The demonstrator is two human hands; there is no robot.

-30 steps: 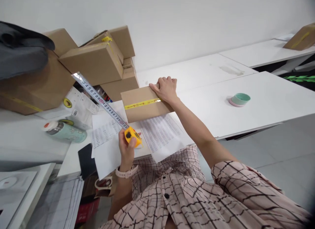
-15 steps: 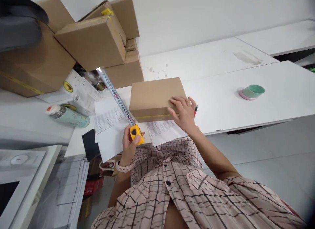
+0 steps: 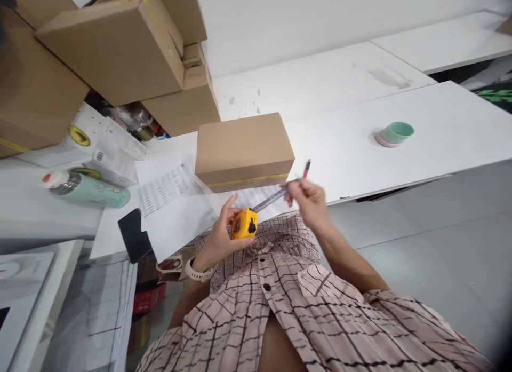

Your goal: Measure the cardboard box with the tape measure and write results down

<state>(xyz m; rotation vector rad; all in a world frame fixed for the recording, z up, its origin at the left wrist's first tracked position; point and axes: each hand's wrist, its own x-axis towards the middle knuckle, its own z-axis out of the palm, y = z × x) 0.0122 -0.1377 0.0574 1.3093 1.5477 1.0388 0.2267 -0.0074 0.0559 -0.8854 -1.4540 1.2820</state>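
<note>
My left hand (image 3: 221, 237) grips a yellow tape measure (image 3: 244, 223) just in front of the table edge. Its metal blade (image 3: 274, 197) runs a short way rightward to my right hand (image 3: 310, 201), whose fingers pinch the blade's end. A red-tipped pen (image 3: 305, 169) sticks up from that same hand. Just beyond both hands a closed cardboard box (image 3: 242, 148) with a yellow tape strip along its near side lies on printed sheets (image 3: 168, 190). Neither hand touches the box.
Stacked cardboard boxes (image 3: 116, 52) rise at the back left. A mint flask (image 3: 86, 189), a white carton (image 3: 100, 148) and a black phone (image 3: 134, 236) lie left of the papers. A green tape roll (image 3: 394, 133) sits on the white table (image 3: 440, 132) to the right.
The box was turned over and set down, and my right hand left it. The tape's long blade, raised toward the back left, is now short and held by my right hand.
</note>
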